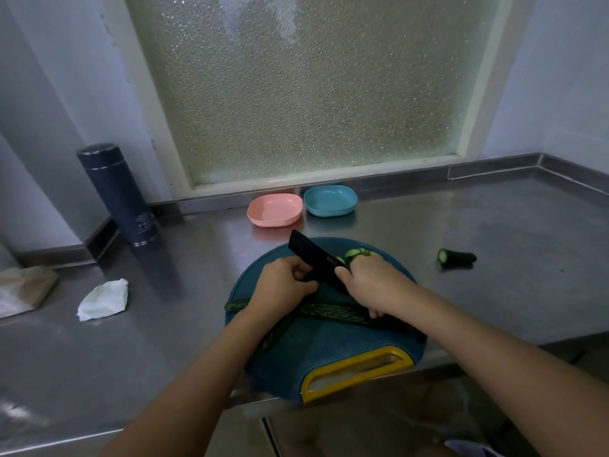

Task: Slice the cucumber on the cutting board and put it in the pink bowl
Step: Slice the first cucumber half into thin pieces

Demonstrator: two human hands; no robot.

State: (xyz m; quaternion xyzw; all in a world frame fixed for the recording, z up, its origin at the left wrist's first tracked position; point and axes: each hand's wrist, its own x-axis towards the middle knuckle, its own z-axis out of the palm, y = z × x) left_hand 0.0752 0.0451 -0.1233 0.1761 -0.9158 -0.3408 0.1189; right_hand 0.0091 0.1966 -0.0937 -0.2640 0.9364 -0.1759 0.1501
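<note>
A round blue cutting board point(329, 354) with a yellow handle lies at the counter's front edge. My left hand point(283, 285) presses down on a dark green cucumber point(325, 289), mostly hidden between my hands. My right hand point(372, 282) grips a black knife point(313, 255), its blade angled up and to the left over the cucumber. A few pale slices point(357, 253) lie at the board's far edge. Long peel strips point(329, 313) cross the board. The pink bowl point(275, 209) stands empty beyond the board.
A blue bowl point(330, 200) sits right of the pink one. A cut cucumber end point(456, 257) lies on the steel counter to the right. At the left stand a dark flask point(118, 196), a crumpled tissue point(103, 300) and a folded cloth point(23, 288).
</note>
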